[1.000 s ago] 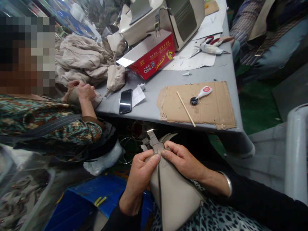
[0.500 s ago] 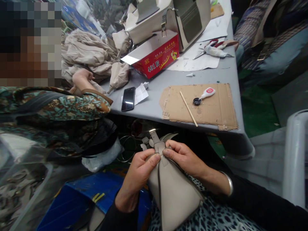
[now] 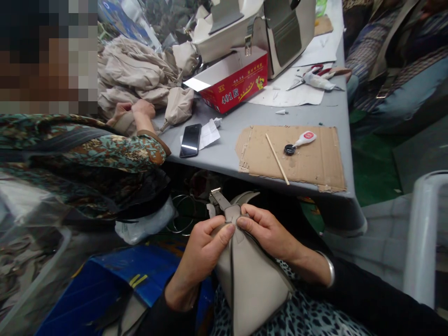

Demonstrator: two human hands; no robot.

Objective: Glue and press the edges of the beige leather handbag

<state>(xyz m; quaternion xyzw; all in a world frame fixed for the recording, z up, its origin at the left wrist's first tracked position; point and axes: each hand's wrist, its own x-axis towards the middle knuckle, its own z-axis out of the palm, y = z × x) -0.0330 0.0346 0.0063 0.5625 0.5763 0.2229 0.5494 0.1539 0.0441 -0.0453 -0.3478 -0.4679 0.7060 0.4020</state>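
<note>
A beige leather bag (image 3: 250, 284) rests on my lap, its narrow top end pointing at the table. My left hand (image 3: 201, 254) pinches the bag's top from the left, thumb pressed on the seam. My right hand (image 3: 268, 231) grips the same top from the right, fingers curled over it. A short strap with a metal tip (image 3: 221, 199) sticks up just past my fingertips. Both hands are closed on the bag.
A grey table (image 3: 315, 109) holds a cardboard sheet (image 3: 315, 163) with a wooden stick (image 3: 277, 159), a glue bottle (image 3: 305, 138) and a black cap (image 3: 289, 149). A phone (image 3: 191, 140), a red box (image 3: 234, 86), scissors (image 3: 308, 77), beige bags. A person's hand (image 3: 140, 109) works at left; another person sits far right.
My hands keep the same pinch on the bag top. The person at left has brought both hands back onto the beige piece. The view has shifted slightly.
</note>
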